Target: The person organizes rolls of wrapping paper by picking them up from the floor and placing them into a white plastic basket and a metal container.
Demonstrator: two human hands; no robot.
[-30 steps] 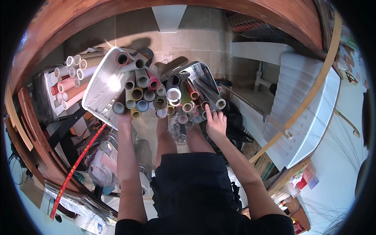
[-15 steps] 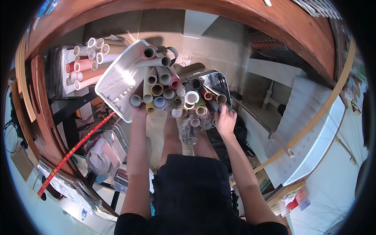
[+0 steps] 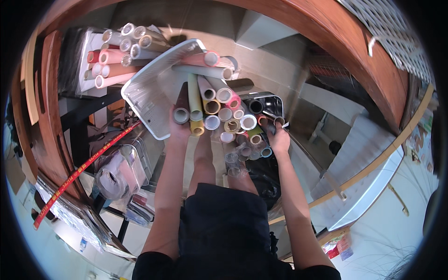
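Note:
A bunch of coloured paper rolls (image 3: 212, 107) is between my hands, their hollow ends turned toward me. My left hand (image 3: 179, 133) grips the bunch at its left, against the dark brown roll (image 3: 181, 105); most of its fingers are hidden by the rolls. At the other side my right hand (image 3: 279, 141) is closed round the end of a dark roll (image 3: 278, 121). Behind the bunch a white perforated basket (image 3: 147, 93) lies tilted, with a pink roll (image 3: 200, 59) and a pale roll (image 3: 203, 72) at its opening. Clear-wrapped rolls (image 3: 245, 150) hang low in the bunch.
More rolls (image 3: 122, 57) are stacked at the far left. A black tray (image 3: 275, 103) stands behind my right hand. A red printed strip (image 3: 84, 170) slants across the left. Clear plastic containers (image 3: 122, 172) sit below it. A wooden beam (image 3: 322, 32) arches overhead; a white panel (image 3: 354, 158) leans right.
The view has shifted a little. The rolls are spread somewhat wider, and the pink and pale rolls stick out farther right from the basket. Both hands keep their holds.

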